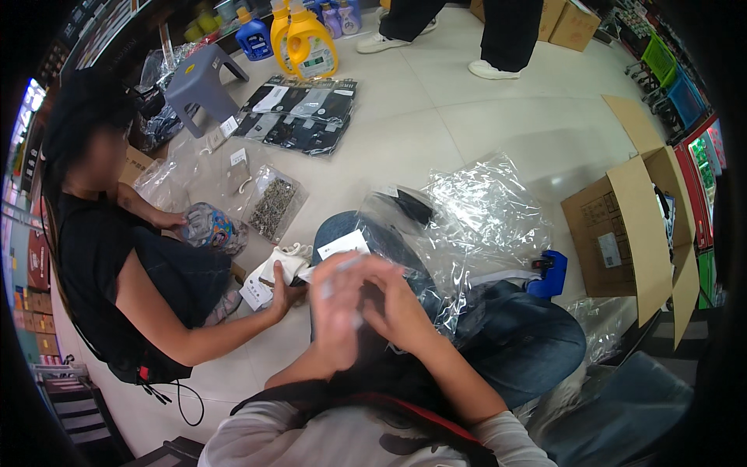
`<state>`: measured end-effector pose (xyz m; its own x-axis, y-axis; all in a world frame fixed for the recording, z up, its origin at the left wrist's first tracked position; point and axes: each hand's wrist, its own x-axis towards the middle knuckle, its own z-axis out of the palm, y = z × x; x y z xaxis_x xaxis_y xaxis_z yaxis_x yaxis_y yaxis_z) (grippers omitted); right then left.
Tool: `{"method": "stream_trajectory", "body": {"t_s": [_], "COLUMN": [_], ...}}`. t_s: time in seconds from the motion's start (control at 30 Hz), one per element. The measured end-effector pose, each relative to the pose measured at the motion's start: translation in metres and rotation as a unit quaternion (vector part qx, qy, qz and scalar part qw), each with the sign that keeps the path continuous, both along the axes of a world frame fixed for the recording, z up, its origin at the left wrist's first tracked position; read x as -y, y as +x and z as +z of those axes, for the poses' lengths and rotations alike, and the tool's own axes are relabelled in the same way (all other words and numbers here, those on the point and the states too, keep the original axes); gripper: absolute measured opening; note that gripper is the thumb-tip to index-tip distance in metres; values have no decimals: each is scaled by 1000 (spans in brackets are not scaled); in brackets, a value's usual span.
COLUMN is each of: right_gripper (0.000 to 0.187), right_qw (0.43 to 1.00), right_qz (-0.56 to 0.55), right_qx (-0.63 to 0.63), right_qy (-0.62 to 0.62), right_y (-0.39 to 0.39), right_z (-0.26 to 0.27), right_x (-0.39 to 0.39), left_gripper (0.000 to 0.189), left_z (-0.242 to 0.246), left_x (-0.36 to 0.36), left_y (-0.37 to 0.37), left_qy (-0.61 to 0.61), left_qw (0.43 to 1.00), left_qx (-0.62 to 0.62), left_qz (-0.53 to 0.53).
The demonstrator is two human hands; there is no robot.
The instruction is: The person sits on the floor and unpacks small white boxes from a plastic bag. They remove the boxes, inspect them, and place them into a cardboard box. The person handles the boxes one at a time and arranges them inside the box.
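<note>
My left hand (335, 312) is raised in front of my lap and blurred by motion. Close against it, my right hand (402, 312) has its fingers curved; whether either holds a small thing is hidden by blur and overlap. Just beyond the fingers a white card (345, 244) lies over my jeans knee (335, 226). A clear plastic bag (449, 280) drapes across my lap, and a packed black textile item (413, 204) lies at its far end. To the left, a co-worker's hand (284, 295) holds white fabric items (284, 265) with a printed card (257, 293).
The co-worker's other hand (169, 220) rests on a plastic jar (213, 227). Nearby stand a clear box of small metal pieces (274, 201), bagged socks (297, 117), a plastic stool (201, 82) and detergent bottles (312, 49). At right are a blue tape dispenser (547, 274) and an open carton (601, 233).
</note>
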<state>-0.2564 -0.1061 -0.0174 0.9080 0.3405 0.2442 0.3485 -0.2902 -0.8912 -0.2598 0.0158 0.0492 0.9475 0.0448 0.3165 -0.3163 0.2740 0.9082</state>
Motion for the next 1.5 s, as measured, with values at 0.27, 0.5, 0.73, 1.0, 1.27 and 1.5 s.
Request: {"method": "stream_trajectory", "body": {"t_s": [0.27,0.5,0.73,1.0,1.27,1.5], "right_gripper": [51,49,40,31,17,10], "right_qw": [988,996,999,999,857,399], "right_qz": [38,-3,-2,-16,282,434], "right_qx": [134,49,6,8,-169,-274], "right_qy": [-67,-70,-31,-28,396,760], "right_y": [6,9,19,38,17,-32], "right_z": [16,16,27,37,127,179], "right_x": [-3,-10,-5,-7,6,-75], "left_gripper": [57,58,55,58,58,52], "left_z": [-22,-45,-46,-48,-70,-70], "left_x": [7,-14,-16,23,19,15], "left_y": [21,56,71,36,46,47], "left_qy": [14,8,-1,-213,-192,-157], "left_qw": [994,971,970,958,964,975], "left_qx": [69,55,27,0,4,32], "left_qz": [85,232,241,194,183,154]}}
